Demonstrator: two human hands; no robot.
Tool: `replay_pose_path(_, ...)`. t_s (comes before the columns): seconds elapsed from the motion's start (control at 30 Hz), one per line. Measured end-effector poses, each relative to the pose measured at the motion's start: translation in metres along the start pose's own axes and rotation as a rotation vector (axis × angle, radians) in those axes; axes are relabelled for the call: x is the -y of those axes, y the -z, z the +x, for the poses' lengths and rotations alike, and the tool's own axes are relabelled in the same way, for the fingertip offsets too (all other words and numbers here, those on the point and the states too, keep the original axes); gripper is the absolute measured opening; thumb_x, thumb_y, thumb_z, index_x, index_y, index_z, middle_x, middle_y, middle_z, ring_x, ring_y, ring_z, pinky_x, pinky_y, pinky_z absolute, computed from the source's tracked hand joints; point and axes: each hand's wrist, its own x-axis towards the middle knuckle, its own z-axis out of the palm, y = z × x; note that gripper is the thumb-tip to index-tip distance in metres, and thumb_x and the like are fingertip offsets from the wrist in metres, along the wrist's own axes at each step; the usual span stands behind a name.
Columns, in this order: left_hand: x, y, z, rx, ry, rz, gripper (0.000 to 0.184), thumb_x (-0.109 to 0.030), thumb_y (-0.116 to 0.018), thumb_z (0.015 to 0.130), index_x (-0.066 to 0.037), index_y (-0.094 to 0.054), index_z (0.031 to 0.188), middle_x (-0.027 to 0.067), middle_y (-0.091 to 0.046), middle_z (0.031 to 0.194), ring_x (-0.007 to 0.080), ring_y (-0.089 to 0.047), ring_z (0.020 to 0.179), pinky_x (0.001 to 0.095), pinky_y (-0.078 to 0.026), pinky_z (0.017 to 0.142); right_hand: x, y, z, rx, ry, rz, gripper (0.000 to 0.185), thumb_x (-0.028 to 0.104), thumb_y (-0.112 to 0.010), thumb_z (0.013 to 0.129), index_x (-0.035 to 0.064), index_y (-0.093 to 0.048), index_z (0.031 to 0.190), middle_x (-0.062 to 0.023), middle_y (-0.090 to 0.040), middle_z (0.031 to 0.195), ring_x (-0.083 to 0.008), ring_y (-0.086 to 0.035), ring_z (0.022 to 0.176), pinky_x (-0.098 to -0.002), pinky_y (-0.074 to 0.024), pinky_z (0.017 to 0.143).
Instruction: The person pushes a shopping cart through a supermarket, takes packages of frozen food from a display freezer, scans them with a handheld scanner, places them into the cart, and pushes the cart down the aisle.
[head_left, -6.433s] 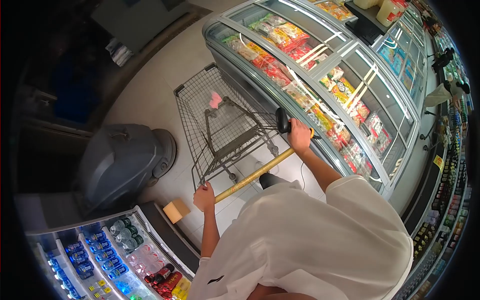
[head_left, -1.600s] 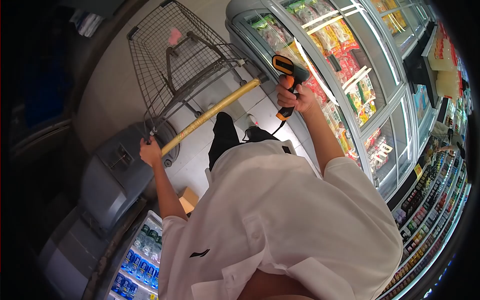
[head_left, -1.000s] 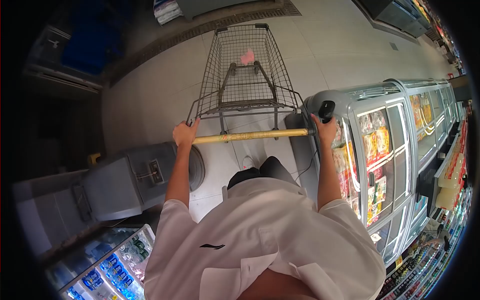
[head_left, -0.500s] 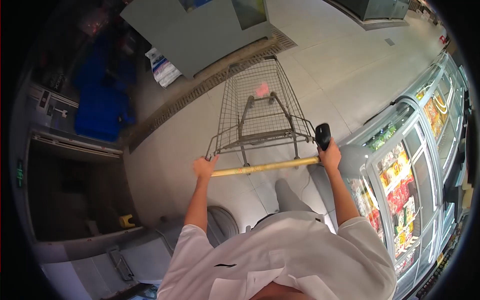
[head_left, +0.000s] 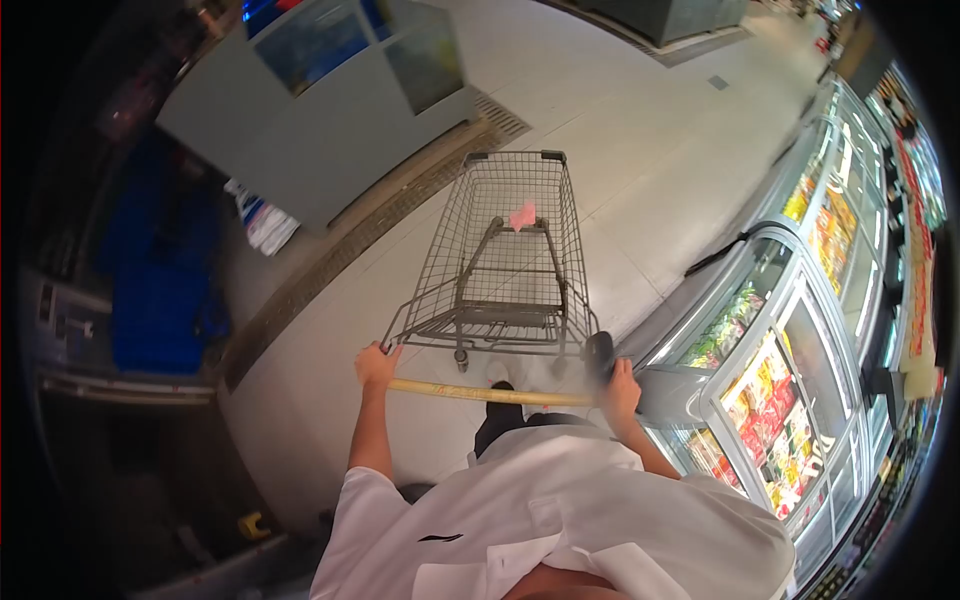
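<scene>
Held with the left hand (head_left: 376,365) the left end of the yellow handle bar (head_left: 480,392), fingers closed near its joining with the cart frame. Had the right hand (head_left: 622,388) at the opposite end, closed around a dark handheld device (head_left: 600,354), with its rounded head pointing away from the body. Saw the right hand and the device blurred, and so could not tell about any contact of the right fingers with the bar itself. Had the wire shopping cart (head_left: 512,310) directly ahead, upright on the pale tiled floor (head_left: 600,160), with the bar on its near side. Noticed a pink item (head_left: 522,216) at the far part of the cart, but could not tell its exact height there. Saw to the right, near the right hand, a glass-topped freezer (head_left: 690,382) with colourful packages (head_left: 770,415) inside. Found to the left, well apart from the cart, a grey counter (head_left: 300,140) with white bundles (head_left: 266,228) at its foot. Saw also a yellow object (head_left: 253,525) in the dark lower left area.
</scene>
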Motion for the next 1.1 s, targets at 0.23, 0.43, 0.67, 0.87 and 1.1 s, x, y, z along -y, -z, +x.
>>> replay_pose_path(0.23,-0.105,0.023,0.142,0.007,-0.230,0.046,0.046,-0.050,-0.071,0.081,-0.004,-0.070,0.083,0.0136,-0.072,0.082,0.0326,-0.070,0.083,0.0444,-0.054,0.077,0.024,-0.004,0.049,-0.077,-0.174,0.023,0.037,0.010,-0.070,0.073,0.0072,-0.050,0.104,-0.0132,-0.053,0.099,-0.0391,-0.065,0.075,-0.0520,-0.0514,0.062)
replay_pose_path(0.43,-0.225,0.028,0.228,-0.003,-0.367,0.029,0.044,-0.047,-0.068,0.085,-0.003,-0.072,0.083,0.0144,-0.072,0.082,0.0330,-0.070,0.080,0.0445,-0.055,0.074,0.013,-0.012,0.096,-0.291,-0.438,0.024,0.033,0.010,-0.069,0.075,0.0071,-0.051,0.103,-0.0134,-0.058,0.099,-0.0395,-0.064,0.077,-0.0508,-0.0512,0.064)
replay_pose_path(0.67,-0.367,0.019,0.315,-0.026,-0.554,0.041,0.030,-0.032,-0.067,0.087,-0.002,-0.071,0.086,0.0180,-0.071,0.086,0.0350,-0.070,0.082,0.0441,-0.055,0.073,0.021,0.019,0.185,-0.502,-0.705,-0.054,0.031,0.005,-0.066,0.073,0.0056,-0.055,0.102,-0.0136,-0.064,0.083,-0.0377,-0.064,0.078,-0.0483,-0.0499,0.065)
replay_pose_path(0.87,-0.495,0.048,0.346,0.036,-0.669,0.070,0.023,-0.024,-0.069,0.084,-0.001,-0.071,0.088,0.0185,-0.071,0.089,0.0351,-0.070,0.087,0.0445,-0.055,0.076,-0.028,0.033,0.267,-0.548,-0.783,-0.176,0.032,0.001,-0.064,0.074,0.0067,-0.059,0.105,-0.0113,-0.065,0.084,-0.0325,-0.065,0.076,-0.0447,-0.0506,0.065)
replay_pose_path(1.1,-0.624,0.024,0.384,0.119,-0.793,0.140,0.024,-0.022,-0.073,0.078,-0.001,-0.072,0.089,0.0194,-0.071,0.091,0.0361,-0.069,0.089,0.0453,-0.056,0.080,-0.080,0.074,0.353,-0.639,-0.942,-0.186,0.031,0.002,-0.065,0.073,0.0082,-0.060,0.103,-0.0103,-0.065,0.083,-0.0320,-0.065,0.076,-0.0449,-0.0504,0.064)
